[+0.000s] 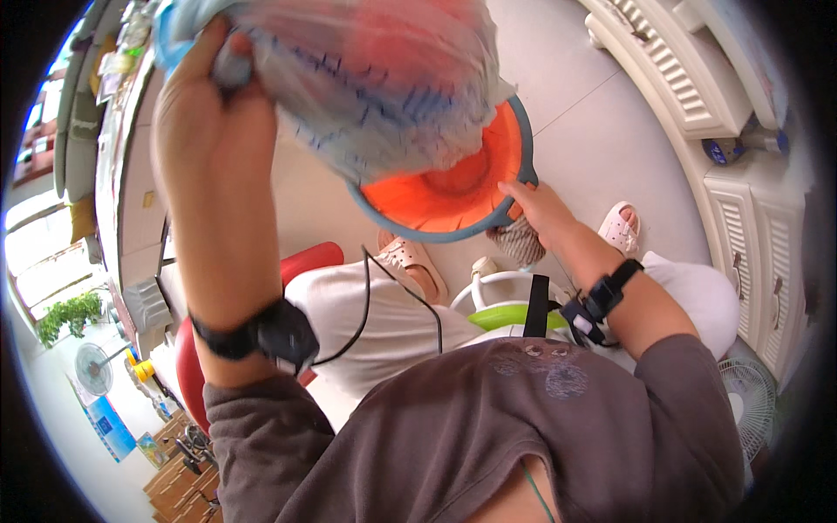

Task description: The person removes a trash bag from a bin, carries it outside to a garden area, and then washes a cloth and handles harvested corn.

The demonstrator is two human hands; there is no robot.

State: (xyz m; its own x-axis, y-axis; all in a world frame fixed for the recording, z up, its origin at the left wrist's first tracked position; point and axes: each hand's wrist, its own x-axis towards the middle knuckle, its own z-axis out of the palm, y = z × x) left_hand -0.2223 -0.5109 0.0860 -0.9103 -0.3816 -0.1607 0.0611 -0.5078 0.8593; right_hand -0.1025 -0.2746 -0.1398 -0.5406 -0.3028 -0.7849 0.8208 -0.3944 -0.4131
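Observation:
My left hand (206, 91) is raised at the upper left, its fingers shut on a translucent plastic bag (379, 85) with blue markings. Something red shows blurred through the plastic; what it is cannot be made out. Under the bag's lower edge is an orange basin (451, 196) with a grey rim, its far part hidden by the bag. My right hand (541, 209) grips this basin at a handle on the near right of its rim. A ribbed, striped grey-brown thing (516, 242) is just below that hand; whether the hand touches it is unclear.
White louvred cabinets (745, 255) line the right side, with a fan (749, 405) below them. A white and green frame (516, 317) stands between my legs. Red seat parts (314, 261) flank my left leg. A black cable (366, 307) runs from my left wrist.

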